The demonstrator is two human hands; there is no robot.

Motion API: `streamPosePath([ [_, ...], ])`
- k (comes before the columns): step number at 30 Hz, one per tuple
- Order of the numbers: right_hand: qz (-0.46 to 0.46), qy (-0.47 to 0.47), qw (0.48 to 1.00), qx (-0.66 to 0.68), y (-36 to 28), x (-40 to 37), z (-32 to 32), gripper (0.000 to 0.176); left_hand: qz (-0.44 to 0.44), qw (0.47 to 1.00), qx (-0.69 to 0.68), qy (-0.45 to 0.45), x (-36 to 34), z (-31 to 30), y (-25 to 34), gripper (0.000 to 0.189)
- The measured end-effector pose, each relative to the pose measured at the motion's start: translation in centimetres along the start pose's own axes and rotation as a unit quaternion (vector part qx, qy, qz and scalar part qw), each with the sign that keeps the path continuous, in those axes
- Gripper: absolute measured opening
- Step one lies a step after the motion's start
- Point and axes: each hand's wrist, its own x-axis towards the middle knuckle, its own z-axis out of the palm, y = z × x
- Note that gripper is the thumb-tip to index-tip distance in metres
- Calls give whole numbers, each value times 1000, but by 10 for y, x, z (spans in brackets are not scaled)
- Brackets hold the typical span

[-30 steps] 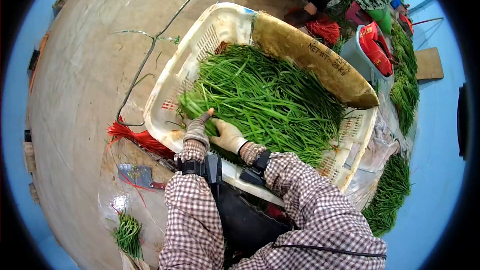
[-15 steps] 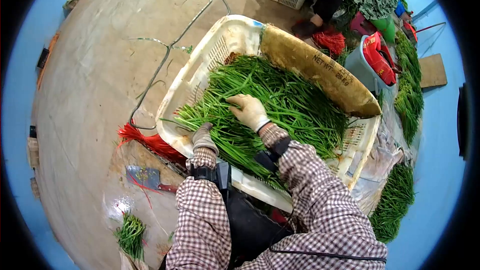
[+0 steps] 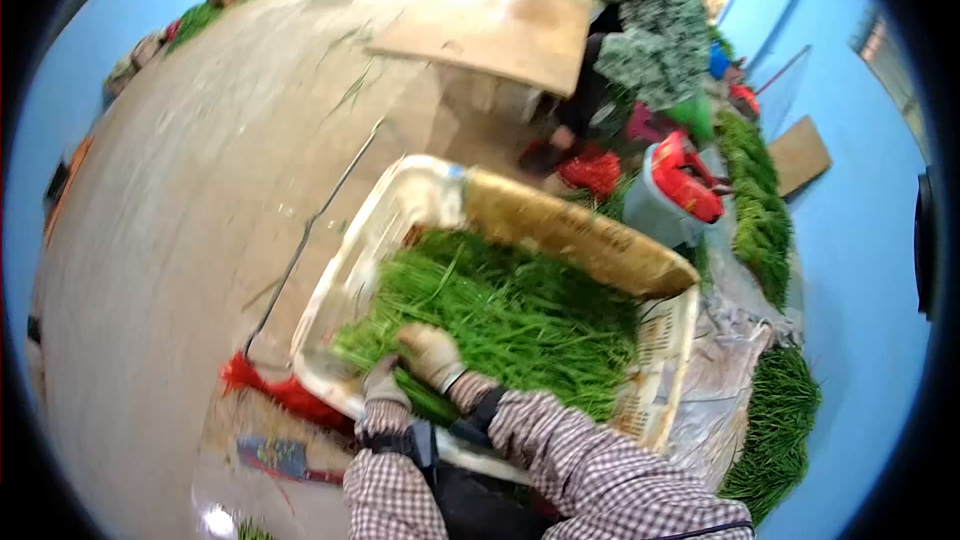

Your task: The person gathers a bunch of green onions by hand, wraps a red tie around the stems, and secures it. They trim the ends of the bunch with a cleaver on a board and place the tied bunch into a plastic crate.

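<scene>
Long green chives (image 3: 520,310) fill a white plastic basket (image 3: 320,310), with their pale stem ends toward the left. My left hand (image 3: 385,385), in a light glove, is closed on stems at the basket's near left rim. Close beside it, my gloved right hand (image 3: 430,355) curls over the same stem ends. Motion blur and the leaves hide part of the fingertips. A stained, curved board (image 3: 570,235) stands along the basket's far side.
A cleaver (image 3: 275,457) and red ties (image 3: 290,390) lie left of the basket. Chive piles (image 3: 775,420) line the right wall. Ahead are a low table (image 3: 490,30), a pale bucket (image 3: 660,205) and a seated person in a patterned garment (image 3: 655,30).
The view has tipped upward, so the basket sits lower and more of the low table shows. My right hand has come closer to my left hand at the stem ends.
</scene>
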Motion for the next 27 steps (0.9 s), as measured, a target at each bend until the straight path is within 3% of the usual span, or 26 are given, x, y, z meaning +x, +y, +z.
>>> streamPosePath([
  [1,-44,42,997,51,0,-4,4,30,43,996,-36,-70,23,-21,-6,30],
  [2,-27,34,998,44,-7,-6,-3,30,76,995,59,39,23,-19,-3,31],
  [3,-12,23,999,42,-15,-8,-8,30,113,982,133,69,43,-33,-4,35],
  [4,-15,23,999,46,-14,-8,-4,30,166,963,207,40,35,-34,-4,37],
  [7,-83,47,995,13,-5,-7,-12,28,186,966,179,-8,50,-42,-8,53],
  [9,-51,63,995,63,-12,-12,-31,25,197,967,159,-28,39,-43,-10,53],
  [11,-41,150,963,218,-15,-13,-31,16,217,964,144,-47,24,-39,-7,52],
  [13,86,164,909,373,-12,-17,-34,15,237,960,132,-67,9,-36,-2,51],
  [14,92,169,890,412,-26,-21,-47,18,247,958,126,-78,0,-33,0,51],
  [18,35,107,939,324,-96,-36,-73,26,280,944,107,-134,-35,-25,10,49],
  [20,-1,136,935,327,-117,-39,-63,33,298,936,96,-160,-55,-27,15,48],
  [21,12,94,934,344,-141,-50,-88,37,306,932,91,-171,-66,-31,17,48],
  [22,-57,178,926,329,-150,-51,-77,37,314,928,90,-178,-77,-35,20,47],
  [23,-67,172,942,281,-167,-60,-88,34,324,923,94,-184,-89,-39,24,47],
  [24,-134,213,949,191,-184,-69,-94,32,328,920,96,-190,-102,-44,27,46],
  [25,-57,113,971,202,-205,-81,-114,35,334,917,97,-195,-116,-49,29,46],
  [26,-47,64,985,151,-220,-80,-110,40,341,913,95,-202,-129,-54,33,46],
  [27,-98,158,972,144,-232,-86,-99,44,350,909,91,-207,-144,-60,35,45],
])
